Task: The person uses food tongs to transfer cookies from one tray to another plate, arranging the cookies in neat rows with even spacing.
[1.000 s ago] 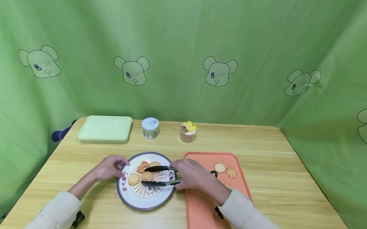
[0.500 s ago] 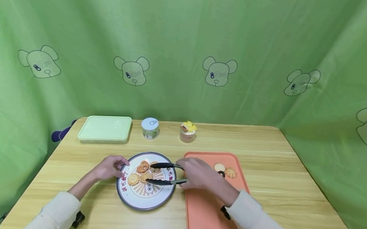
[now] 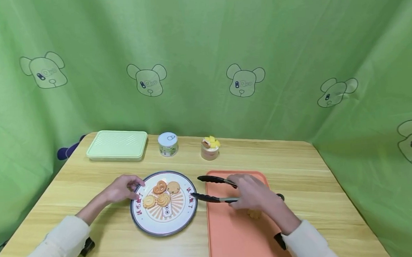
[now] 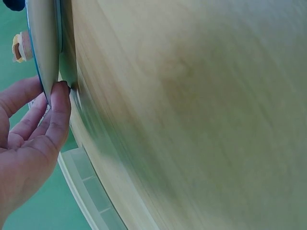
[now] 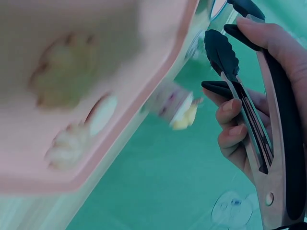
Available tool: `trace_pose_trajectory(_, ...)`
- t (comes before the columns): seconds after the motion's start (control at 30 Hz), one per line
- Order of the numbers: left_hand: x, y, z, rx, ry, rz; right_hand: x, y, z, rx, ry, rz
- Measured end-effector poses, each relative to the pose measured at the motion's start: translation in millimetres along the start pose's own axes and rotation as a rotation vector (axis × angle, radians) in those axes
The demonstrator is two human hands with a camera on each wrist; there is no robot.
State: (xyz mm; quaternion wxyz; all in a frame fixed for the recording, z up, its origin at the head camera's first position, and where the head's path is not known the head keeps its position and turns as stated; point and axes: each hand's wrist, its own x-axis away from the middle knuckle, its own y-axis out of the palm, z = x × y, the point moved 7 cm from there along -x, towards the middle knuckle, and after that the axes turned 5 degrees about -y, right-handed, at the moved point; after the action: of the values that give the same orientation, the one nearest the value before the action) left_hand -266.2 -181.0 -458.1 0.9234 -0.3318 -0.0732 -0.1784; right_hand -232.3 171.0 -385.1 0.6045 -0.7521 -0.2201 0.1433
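Observation:
My left hand (image 3: 121,188) pinches the left rim of a round white plate (image 3: 153,226) with a blue edge and red lettering. In the left wrist view the fingers lie on both faces of the plate's rim (image 4: 44,52). On the plate sit a pretzel cookie (image 3: 160,187), a round speckled cookie (image 3: 173,187), a swirl cookie (image 3: 163,199) and a scalloped cookie (image 3: 149,202). Black-tipped tongs (image 3: 212,198) are held in my right hand (image 3: 251,191), above the orange tray (image 3: 228,235). Their arms stand apart with nothing between the tips.
On the tray lie a scalloped cookie (image 5: 64,72), a ridged cookie (image 5: 67,146) and a pale round cookie (image 5: 102,114); the arm hides some in the head view. Behind stand a green lidded box (image 3: 118,144), a can (image 3: 168,144) and a fruit-topped dessert cup (image 3: 209,151).
The tongs have opened wider and moved right, away from the plate to over the tray. The speckled cookie they covered is now uncovered on the plate. My left hand has stayed put.

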Motion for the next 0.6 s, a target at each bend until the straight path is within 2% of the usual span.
trace_pose_trajectory(0.33, -1.4, 0.1, -0.4, -0.005, 0.0, 0.0, 29.1, -12.9, 48.8, -0.016, 0.044, 0.042)
trace_pose_trajectory(0.6, -2.3, 0.0, -2.0, 0.003, -0.022, 0.002, 43.4, -12.9, 77.1, -0.036, 0.107, -0.004)
